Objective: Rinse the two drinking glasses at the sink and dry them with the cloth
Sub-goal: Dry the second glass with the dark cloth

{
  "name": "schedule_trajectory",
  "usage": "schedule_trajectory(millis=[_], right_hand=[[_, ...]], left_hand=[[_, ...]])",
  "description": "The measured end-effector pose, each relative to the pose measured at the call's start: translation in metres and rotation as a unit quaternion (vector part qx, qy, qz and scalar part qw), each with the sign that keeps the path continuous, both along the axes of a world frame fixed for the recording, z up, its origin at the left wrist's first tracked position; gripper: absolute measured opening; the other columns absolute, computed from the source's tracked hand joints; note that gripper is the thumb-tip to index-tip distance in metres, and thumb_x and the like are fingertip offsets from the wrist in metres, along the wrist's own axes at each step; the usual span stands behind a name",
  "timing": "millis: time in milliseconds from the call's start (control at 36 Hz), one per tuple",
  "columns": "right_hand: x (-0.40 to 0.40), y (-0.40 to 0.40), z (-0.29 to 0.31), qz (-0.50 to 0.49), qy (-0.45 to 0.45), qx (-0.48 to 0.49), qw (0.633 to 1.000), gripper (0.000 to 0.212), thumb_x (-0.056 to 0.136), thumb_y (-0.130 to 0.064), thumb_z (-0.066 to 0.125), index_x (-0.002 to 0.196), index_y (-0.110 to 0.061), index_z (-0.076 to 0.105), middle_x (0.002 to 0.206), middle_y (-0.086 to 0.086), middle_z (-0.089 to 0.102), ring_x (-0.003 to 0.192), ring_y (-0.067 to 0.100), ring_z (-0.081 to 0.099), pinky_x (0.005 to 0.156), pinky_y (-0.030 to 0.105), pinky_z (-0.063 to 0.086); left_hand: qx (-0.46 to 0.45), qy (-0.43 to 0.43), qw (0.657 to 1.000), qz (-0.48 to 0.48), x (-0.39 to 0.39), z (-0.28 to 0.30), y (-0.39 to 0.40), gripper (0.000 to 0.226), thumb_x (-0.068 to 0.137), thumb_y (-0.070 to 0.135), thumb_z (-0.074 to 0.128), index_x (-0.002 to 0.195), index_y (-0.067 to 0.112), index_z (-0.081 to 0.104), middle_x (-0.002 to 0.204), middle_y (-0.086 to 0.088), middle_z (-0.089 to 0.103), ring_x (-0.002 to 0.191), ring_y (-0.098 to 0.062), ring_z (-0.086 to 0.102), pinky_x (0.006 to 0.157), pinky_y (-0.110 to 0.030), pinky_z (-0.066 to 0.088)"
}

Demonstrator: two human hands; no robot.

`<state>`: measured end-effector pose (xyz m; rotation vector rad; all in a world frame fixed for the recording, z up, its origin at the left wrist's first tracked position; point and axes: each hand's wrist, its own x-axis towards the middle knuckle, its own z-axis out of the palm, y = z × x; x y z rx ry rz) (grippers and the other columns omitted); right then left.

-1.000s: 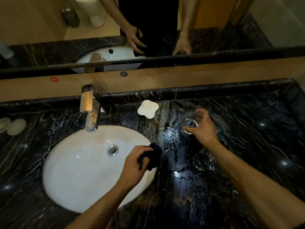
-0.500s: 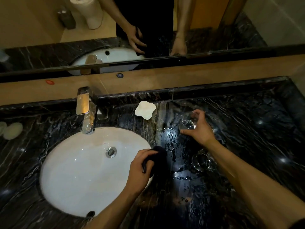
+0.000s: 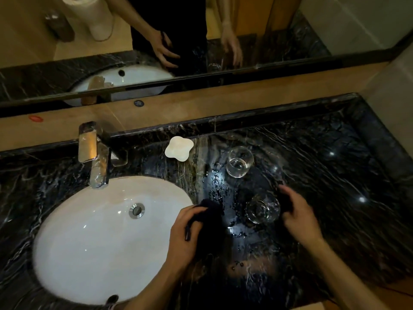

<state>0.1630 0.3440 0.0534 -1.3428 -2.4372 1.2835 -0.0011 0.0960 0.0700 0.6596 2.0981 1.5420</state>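
Reaching your right hand (image 3: pixel 297 211) toward the near glass (image 3: pixel 263 208), fingers loosely curled, gripping nothing.
Your left hand (image 3: pixel 185 236) clutches the dark cloth (image 3: pixel 210 211) at the countertop's (image 3: pixel 335 171) sink-side edge; you've released the far glass (image 3: pixel 239 161), now standing farther back.

left arm (image 3: pixel 156 280): bare to the lower frame edge, no sleeve in view
right arm (image 3: pixel 348 274): bare likewise, entering from the lower right
left hand (image 3: pixel 185 236): bare, no ring or glove to be seen
right hand (image 3: pixel 297 213): bare, blurred; no ring or watch can be made out
wrists: nothing worn on either, as far as the dim light shows
mirror, upper middle of the frame: dark clothing (image 3: pixel 169 16) on the reflected body, both reflected forearms bare
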Motion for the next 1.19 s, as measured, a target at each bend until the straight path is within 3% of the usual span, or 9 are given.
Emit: schedule_trajectory(millis=[139,250,361,583,694,833,944,1083,1194], right_hand=[[0.008,-0.035,-0.012,0.009,-0.015,-0.083,0.996,0.116,0.058,-0.027,0.096,0.149,-0.048,0.027,0.165,0.0,0.016,0.153,0.018,0.004,0.118,0.038,0.014],[-0.007,-0.044,-0.016,-0.044,0.046,-0.061,0.996,0.118,0.051,-0.043,0.096,0.143,-0.058,0.022,0.162,-0.001,0.028,0.149,0.019,0.026,0.119,0.047,0.03],[-0.016,-0.048,-0.025,-0.06,0.075,-0.047,0.994,0.098,0.052,-0.042,0.096,0.118,-0.074,0.031,0.135,-0.011,0.054,0.125,0.013,0.051,0.1,0.026,0.038],[-0.018,-0.059,-0.024,-0.021,0.12,-0.021,0.992,0.083,0.058,-0.033,0.09,0.129,-0.04,0.049,0.13,-0.012,0.059,0.116,0.012,0.058,0.1,0.026,0.044],[-0.022,-0.066,-0.013,0.026,0.126,0.024,0.991,0.084,0.059,-0.038,0.087,0.134,-0.039,0.048,0.128,-0.019,0.047,0.114,0.001,0.051,0.095,0.009,0.034],[-0.03,-0.071,0.004,0.07,0.126,0.043,0.989,0.082,0.062,-0.038,0.084,0.134,-0.039,0.045,0.127,-0.018,0.044,0.11,0.002,0.053,0.091,0.017,0.042],[-0.036,-0.077,0.015,0.088,0.147,0.053,0.984,0.081,0.057,-0.055,0.072,0.131,-0.045,0.041,0.122,-0.026,0.038,0.102,-0.008,0.046,0.082,0.0,0.035],[-0.04,-0.073,0.022,0.095,0.137,0.078,0.983,0.078,0.059,-0.058,0.069,0.131,-0.047,0.039,0.122,-0.026,0.037,0.103,-0.001,0.05,0.083,0.007,0.037],[-0.038,-0.061,0.027,0.079,0.13,0.085,0.985,0.081,0.06,-0.044,0.078,0.131,-0.046,0.039,0.119,-0.03,0.033,0.1,0.003,0.052,0.085,0.024,0.049]], left_hand=[[0.0,-0.02,1.0,0.003,0.011,0.002,0.001,0.031,0.09,0.01,0.05,0.107,0.025,0.071,0.117,0.005,0.067,0.113,-0.004,0.06,0.097,-0.015,0.044],[-0.003,-0.035,0.999,0.014,0.015,0.007,0.0,0.029,0.09,0.013,0.05,0.107,0.021,0.071,0.119,0.001,0.067,0.114,-0.006,0.06,0.097,-0.018,0.045],[-0.002,-0.082,0.995,0.047,0.018,0.013,-0.002,0.03,0.085,0.015,0.05,0.104,0.022,0.072,0.117,-0.001,0.069,0.11,-0.007,0.063,0.094,-0.02,0.047],[0.061,-0.274,0.955,0.097,0.012,0.029,-0.005,0.038,0.072,0.026,0.06,0.107,0.024,0.076,0.114,-0.007,0.073,0.112,-0.028,0.066,0.099,-0.048,0.051],[0.116,-0.332,0.933,0.081,0.006,0.046,-0.002,0.042,0.076,0.019,0.059,0.116,0.016,0.071,0.121,-0.016,0.069,0.117,-0.037,0.063,0.101,-0.051,0.048],[0.116,-0.145,0.983,-0.006,0.005,0.076,0.005,0.047,0.08,0.027,0.061,0.126,0.022,0.063,0.128,-0.008,0.065,0.122,-0.027,0.061,0.1,-0.043,0.05],[0.059,0.092,0.988,-0.107,0.009,0.089,0.014,0.045,0.086,0.021,0.056,0.13,0.012,0.057,0.138,-0.007,0.052,0.131,-0.02,0.05,0.107,-0.027,0.041],[0.081,0.084,0.99,-0.079,0.012,0.089,0.002,0.037,0.091,0.029,0.058,0.121,0.009,0.065,0.132,-0.006,0.06,0.126,-0.02,0.056,0.103,-0.027,0.046],[0.125,-0.098,0.986,0.055,0.007,0.085,-0.02,0.051,0.07,0.02,0.055,0.119,0.021,0.069,0.122,-0.006,0.069,0.115,-0.028,0.065,0.086,-0.047,0.056]])
